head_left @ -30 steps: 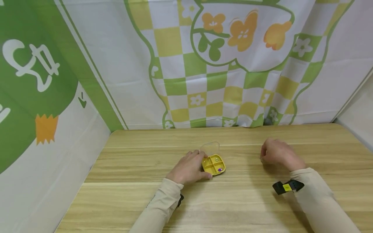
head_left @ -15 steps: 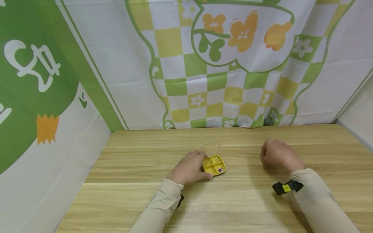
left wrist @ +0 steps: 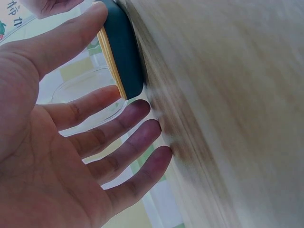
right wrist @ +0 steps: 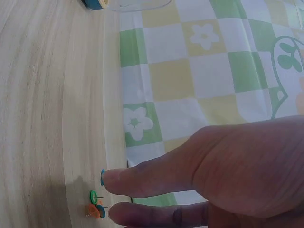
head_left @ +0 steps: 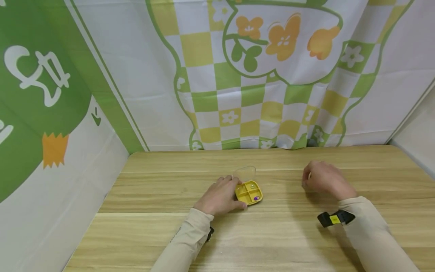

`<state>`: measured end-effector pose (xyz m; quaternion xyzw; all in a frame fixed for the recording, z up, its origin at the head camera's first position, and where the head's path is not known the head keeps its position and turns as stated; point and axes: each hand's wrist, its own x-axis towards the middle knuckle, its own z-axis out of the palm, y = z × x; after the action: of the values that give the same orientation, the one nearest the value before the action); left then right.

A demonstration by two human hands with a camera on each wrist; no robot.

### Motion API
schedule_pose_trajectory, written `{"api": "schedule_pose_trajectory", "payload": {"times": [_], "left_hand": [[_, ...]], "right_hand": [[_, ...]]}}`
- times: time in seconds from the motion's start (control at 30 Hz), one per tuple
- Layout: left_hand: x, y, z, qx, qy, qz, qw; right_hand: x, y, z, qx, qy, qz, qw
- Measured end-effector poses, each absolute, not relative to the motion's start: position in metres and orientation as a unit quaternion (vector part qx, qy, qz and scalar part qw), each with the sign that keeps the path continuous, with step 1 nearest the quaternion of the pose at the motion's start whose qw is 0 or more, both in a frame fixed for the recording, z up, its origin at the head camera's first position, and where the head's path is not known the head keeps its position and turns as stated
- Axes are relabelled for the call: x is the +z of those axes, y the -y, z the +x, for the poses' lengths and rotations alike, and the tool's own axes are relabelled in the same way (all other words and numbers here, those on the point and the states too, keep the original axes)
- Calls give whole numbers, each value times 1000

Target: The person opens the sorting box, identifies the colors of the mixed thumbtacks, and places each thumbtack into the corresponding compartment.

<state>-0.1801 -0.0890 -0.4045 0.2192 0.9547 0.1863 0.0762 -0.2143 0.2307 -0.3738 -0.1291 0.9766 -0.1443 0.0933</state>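
Note:
A small yellow box [head_left: 249,192] with four compartments lies on the table, its clear lid [head_left: 246,173] raised at the back. My left hand [head_left: 220,197] pinches the box between thumb and index finger; in the left wrist view its dark teal underside [left wrist: 124,52] shows. One purple piece [head_left: 256,198] is in the near right compartment, and a small pale one [head_left: 252,186] in the far right. My right hand [head_left: 323,179] is bent down over the table. Around its fingertips are a green thumbtack [right wrist: 93,197], an orange one [right wrist: 93,211] and a blue piece [right wrist: 102,177] partly behind the thumb.
The wooden table [head_left: 272,234] ends at a patterned cloth [head_left: 251,109] hanging behind it. Another cloth [head_left: 102,143] hangs along the left side. A black strap [head_left: 336,218] is around my right wrist.
My right hand has shifted very slightly over the same spot. The left hand and the box have stayed in place.

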Motion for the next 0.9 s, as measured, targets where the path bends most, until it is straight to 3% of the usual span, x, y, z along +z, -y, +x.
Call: {"api": "schedule_pose_trajectory", "payload": {"times": [0.4, 0.9], "left_hand": [[-405, 89, -180, 181, -955, 221, 77], [-403, 89, -181, 186, -954, 221, 80]], "right_hand": [[-372, -227, -216, -164, -972, -148, 79], [-370, -219, -214, -183, -962, -201, 17]]}}
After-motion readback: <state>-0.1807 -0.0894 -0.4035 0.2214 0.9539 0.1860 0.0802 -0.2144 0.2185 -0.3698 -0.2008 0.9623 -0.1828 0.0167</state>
